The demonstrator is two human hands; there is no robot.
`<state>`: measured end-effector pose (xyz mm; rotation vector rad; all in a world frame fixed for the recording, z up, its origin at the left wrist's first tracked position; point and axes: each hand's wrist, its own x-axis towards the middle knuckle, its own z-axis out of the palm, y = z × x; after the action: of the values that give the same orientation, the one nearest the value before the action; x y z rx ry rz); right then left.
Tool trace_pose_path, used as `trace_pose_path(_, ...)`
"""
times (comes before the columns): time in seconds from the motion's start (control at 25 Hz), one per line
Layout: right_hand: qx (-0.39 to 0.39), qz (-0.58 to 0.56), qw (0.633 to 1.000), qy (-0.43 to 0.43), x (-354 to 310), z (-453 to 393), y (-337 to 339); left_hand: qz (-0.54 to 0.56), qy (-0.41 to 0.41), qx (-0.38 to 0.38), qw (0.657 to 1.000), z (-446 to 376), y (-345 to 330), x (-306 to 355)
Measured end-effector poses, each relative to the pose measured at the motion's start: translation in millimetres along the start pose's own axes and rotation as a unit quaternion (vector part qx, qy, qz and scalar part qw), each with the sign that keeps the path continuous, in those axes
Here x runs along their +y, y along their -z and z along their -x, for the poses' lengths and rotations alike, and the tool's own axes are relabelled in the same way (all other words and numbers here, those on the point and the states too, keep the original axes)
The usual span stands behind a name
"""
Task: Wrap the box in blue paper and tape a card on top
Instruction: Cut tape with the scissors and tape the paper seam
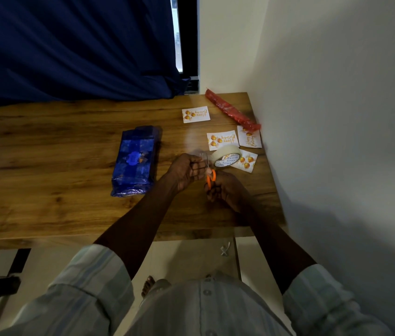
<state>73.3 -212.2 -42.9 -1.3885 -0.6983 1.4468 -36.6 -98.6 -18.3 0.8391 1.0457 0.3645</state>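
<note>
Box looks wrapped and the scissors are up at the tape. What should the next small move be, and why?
Probably close the scissors to snip the tape strip. The right hand grips their orange handles, the blades sit beside the tape roll, and the left hand seems to pinch the strip's end. The blue-wrapped box bears no card; four cards lie loose on the table.

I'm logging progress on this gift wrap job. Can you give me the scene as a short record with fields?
box: wrapped in blue paper, lying on the wooden table, no card on it
cards: four loose on the table, nearest the box at
tape roll: resting partly on one card
left hand: pinching a strip pulled from the tape roll
right hand: holding orange scissors at the strip
red roll: by the wall
</note>
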Motion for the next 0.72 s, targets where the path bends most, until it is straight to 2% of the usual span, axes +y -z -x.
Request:
trace_pose_path(0.48,-0.009,0.003,0.999,0.046,-7.8,0.6,1.2,0.008,-0.006,0.005,1.0,6.6,-3.4,2.0)
trace_pose_path(0.72,0.015,0.004,0.998,0.055,-10.8,9.8,-3.1,0.025,-0.013,0.005,1.0,8.1,-1.6,0.6)
